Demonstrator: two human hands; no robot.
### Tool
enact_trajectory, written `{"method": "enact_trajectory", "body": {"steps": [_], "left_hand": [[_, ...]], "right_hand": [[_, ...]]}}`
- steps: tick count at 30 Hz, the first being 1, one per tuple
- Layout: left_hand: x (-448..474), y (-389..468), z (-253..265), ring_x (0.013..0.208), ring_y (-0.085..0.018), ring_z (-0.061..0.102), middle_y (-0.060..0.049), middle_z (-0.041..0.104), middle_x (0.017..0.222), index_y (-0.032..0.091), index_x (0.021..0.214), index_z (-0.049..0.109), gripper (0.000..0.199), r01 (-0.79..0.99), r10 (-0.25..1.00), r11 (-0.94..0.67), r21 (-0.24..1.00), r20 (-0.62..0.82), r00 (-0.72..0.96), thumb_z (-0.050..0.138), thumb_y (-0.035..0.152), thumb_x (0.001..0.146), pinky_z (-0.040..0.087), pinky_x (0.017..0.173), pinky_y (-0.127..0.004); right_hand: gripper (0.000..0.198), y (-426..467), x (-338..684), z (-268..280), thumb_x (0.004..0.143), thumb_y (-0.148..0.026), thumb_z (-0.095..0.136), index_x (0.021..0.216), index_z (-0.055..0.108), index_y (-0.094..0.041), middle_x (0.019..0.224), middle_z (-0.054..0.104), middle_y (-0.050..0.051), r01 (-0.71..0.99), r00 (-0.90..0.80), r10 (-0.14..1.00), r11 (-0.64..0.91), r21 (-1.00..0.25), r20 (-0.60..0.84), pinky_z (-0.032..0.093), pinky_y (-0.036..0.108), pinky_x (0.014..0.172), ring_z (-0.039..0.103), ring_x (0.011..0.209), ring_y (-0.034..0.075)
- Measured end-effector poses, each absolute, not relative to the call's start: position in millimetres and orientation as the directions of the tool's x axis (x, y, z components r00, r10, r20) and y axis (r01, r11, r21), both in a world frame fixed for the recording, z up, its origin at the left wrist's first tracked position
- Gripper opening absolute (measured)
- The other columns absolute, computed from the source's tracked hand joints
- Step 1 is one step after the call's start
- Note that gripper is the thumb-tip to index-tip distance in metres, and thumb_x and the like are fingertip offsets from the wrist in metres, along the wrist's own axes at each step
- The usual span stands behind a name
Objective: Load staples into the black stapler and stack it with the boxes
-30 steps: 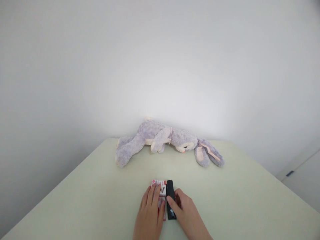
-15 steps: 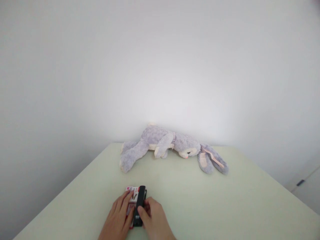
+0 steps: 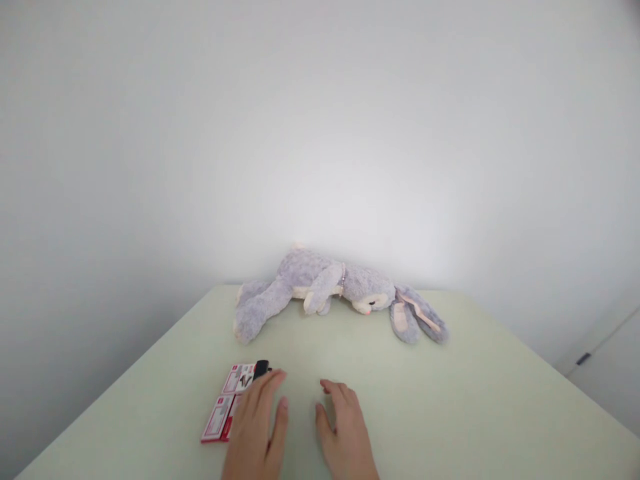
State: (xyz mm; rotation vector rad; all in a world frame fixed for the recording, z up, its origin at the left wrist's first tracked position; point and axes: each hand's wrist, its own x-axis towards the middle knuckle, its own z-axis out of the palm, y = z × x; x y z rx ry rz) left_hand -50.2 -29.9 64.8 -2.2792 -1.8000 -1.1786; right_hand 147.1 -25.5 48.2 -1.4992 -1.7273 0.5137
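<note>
My left hand (image 3: 257,427) hangs over the black stapler (image 3: 261,368), hiding most of it; only its far end shows past the fingers. Thumb and fingers are apart, and nothing is seen gripped; whether it touches the stapler I cannot tell. Red and white small printed boxes (image 3: 218,419), like staple packs, lie close together along the stapler's left side, partly behind my left hand. To the right, my right hand (image 3: 345,427) is over bare tabletop with thumb and fingers apart, holding nothing. A gap separates the two hands.
A grey plush rabbit (image 3: 310,273) lies on its side along the back of the pale green table (image 3: 450,400), ears to the right. Behind it rises a white wall (image 3: 320,133). A dark handle (image 3: 583,359) shows on a white surface at far right.
My right hand has let go of the stapler and moved right. My left hand has shifted right from the boxes to over the stapler, uncovering the boxes. The view has shifted slightly.
</note>
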Motion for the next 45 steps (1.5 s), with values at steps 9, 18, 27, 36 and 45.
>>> {"method": "enact_trajectory", "body": {"steps": [9,18,27,36,45], "left_hand": [[31.6,-27.5,-16.0,0.149,-0.037,0.037,-0.005,0.035,0.164,0.032,0.159,0.032,0.063,0.883,0.877,-0.404,0.24,0.377,0.299,0.046,0.049,0.1,0.038,0.116,-0.065],[27.7,-27.4,-12.3,0.149,-0.037,0.036,-0.004,0.032,0.164,0.035,0.158,0.026,0.065,0.881,0.889,-0.405,0.245,0.332,0.316,0.048,0.05,0.099,0.035,0.116,-0.067],[27.8,-31.1,-7.2,0.151,-0.035,0.033,-0.003,0.029,0.165,0.034,0.159,0.024,0.064,0.887,0.892,-0.401,0.228,0.317,0.322,0.043,0.052,0.101,0.033,0.118,-0.066],[27.5,-30.5,-8.7,0.152,-0.035,0.032,-0.003,0.027,0.166,0.033,0.16,0.024,0.064,0.888,0.892,-0.402,0.221,0.313,0.326,0.041,0.052,0.101,0.032,0.118,-0.066],[29.8,-32.8,-1.7,0.152,-0.034,0.031,-0.002,0.025,0.166,0.031,0.159,0.026,0.062,0.909,0.909,-0.372,0.191,0.271,0.315,0.039,0.053,0.102,0.032,0.119,-0.063]], "right_hand": [[0.058,-47.4,240.5,18.8,0.101,-0.05,0.042,0.157,0.029,-0.04,0.164,0.027,-0.004,0.923,-0.111,0.98,0.164,-0.349,0.166,0.026,0.065,0.122,0.025,0.153,0.034],[0.059,-50.7,231.2,12.1,0.1,-0.052,0.043,0.156,0.026,-0.043,0.163,0.023,-0.005,0.936,-0.079,0.982,0.133,-0.327,0.172,0.026,0.069,0.12,0.026,0.152,0.037],[0.059,-53.5,232.9,16.5,0.103,-0.053,0.038,0.157,0.021,-0.041,0.164,0.02,-0.005,0.932,-0.098,0.98,0.152,-0.328,0.175,0.025,0.068,0.121,0.022,0.153,0.035],[0.058,-54.0,232.1,18.9,0.103,-0.053,0.037,0.158,0.021,-0.04,0.165,0.017,-0.005,0.934,-0.099,0.984,0.142,-0.326,0.147,0.023,0.068,0.121,0.019,0.154,0.035],[0.059,-53.8,232.0,20.6,0.103,-0.059,0.031,0.158,0.023,-0.038,0.165,0.018,-0.003,0.952,-0.108,0.985,0.142,-0.272,0.138,0.026,0.068,0.12,0.02,0.153,0.035]]}}
